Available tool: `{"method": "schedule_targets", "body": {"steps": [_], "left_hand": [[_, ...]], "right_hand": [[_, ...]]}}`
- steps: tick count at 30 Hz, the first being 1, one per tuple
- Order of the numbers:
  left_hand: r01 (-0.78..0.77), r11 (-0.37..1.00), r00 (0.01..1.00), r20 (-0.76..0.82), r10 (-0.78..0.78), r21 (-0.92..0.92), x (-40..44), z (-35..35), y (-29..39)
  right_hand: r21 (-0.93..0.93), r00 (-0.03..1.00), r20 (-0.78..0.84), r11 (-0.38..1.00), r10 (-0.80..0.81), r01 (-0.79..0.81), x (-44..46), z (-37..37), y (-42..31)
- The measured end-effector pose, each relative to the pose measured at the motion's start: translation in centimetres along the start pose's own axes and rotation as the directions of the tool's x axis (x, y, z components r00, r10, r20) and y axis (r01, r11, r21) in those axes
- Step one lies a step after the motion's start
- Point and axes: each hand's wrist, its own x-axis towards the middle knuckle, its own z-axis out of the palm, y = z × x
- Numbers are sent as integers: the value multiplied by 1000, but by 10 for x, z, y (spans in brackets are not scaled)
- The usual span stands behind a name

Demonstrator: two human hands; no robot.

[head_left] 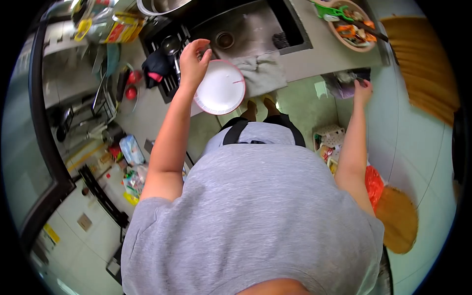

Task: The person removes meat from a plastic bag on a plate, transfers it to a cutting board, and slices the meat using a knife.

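Note:
My left hand (194, 63) is raised over the drying rack side of the sink, thumb and fingers apart with nothing between them. Just below it lies a white plate (221, 87) with a pink rim, at the counter's front edge. A grey cloth (260, 73) drapes over that edge beside the plate. Out to the right, my right hand (363, 91) is closed on the edge of a dark, see-through plastic bag (339, 85) that hangs below the counter; part of its contents looks pale, but I cannot make it out.
Behind the plate is a dark sink (250, 29). A bowl (351, 29) of scraps, with a green-handled tool across it, stands on the counter at right. An oil bottle (120, 27) and a metal pot (164, 6) are at upper left. Cutting boards (420, 64) hang on the right wall.

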Motion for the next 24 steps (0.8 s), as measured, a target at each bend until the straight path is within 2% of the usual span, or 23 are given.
{"method": "schedule_targets", "body": {"steps": [2, 3, 5, 6, 7, 8, 9, 10, 12, 13, 14, 15, 16, 17, 18, 20, 21, 22, 24], "left_hand": [[215, 975, 976, -52, -213, 47, -25, -14, -36], [302, 944, 951, -104, -290, 131, -42, -17, -61], [466, 840, 882, -79, -464, 277, -77, -24, -94], [564, 762, 815, -67, -575, 319, -96, -25, -105], [618, 721, 760, -5, -650, 315, -113, -26, -116], [666, 677, 697, 63, -715, 314, -132, -23, -130], [690, 670, 673, 97, -733, 274, -154, -11, -156], [703, 661, 664, 91, -742, 263, -162, -9, -154], [886, 455, 459, 294, -838, -88, -172, 0, -134], [889, 422, 458, 307, -835, -177, -174, 2, -121], [891, 410, 451, 301, -840, -192, -176, 6, -118], [876, 422, 479, 305, -824, -235, -179, 11, -121], [857, 433, 507, 305, -806, -278, -180, 15, -123], [823, 501, 563, 261, -784, -269, -183, 20, -125], [824, 489, 557, 248, -793, -287, -185, 25, -129], [717, 601, 677, 146, -721, -353, -193, 35, -139], [712, 599, 674, 116, -730, -367, -192, 36, -135], [628, 703, 747, 7, -664, -333, -196, 44, -145], [644, 700, 727, -39, -686, -308, -204, 50, -148]], "right_hand": [[-101, 983, -58, 981, -173, 166, -18, -8, -38], [-95, 980, -43, 977, -195, 190, -25, -7, -49], [-39, 922, 110, 925, -373, 379, -33, 0, -69], [99, 926, 124, 933, -356, 345, -48, 6, -95], [46, 882, 286, 925, -375, 378, -52, 13, -107], [374, 841, 363, 889, -402, 264, -66, 30, -117], [277, 726, 390, 824, -567, 495, -84, 21, -162], [252, 700, 390, 801, -598, 543, -99, 31, -177], [234, 658, 395, 763, -641, 603, -118, 49, -204], [292, 608, 530, 800, -591, 523, -128, 56, -217], [331, 535, 654, 838, -535, 433, -138, 61, -230], [336, 518, 659, 830, -545, 446, -148, 68, -240], [393, 449, 701, 825, -555, 406, -158, 76, -250], [445, 374, 736, 820, -564, 361, -166, 81, -259], [451, 352, 739, 810, -574, 374, -172, 85, -265], [473, 253, 763, 780, -595, 408, -184, 92, -277], [461, 235, 769, 771, -594, 440, -189, 94, -284], [473, 202, 772, 756, -603, 452, -192, 95, -287], [425, 211, 793, 768, -571, 479, -194, 100, -294]]}}
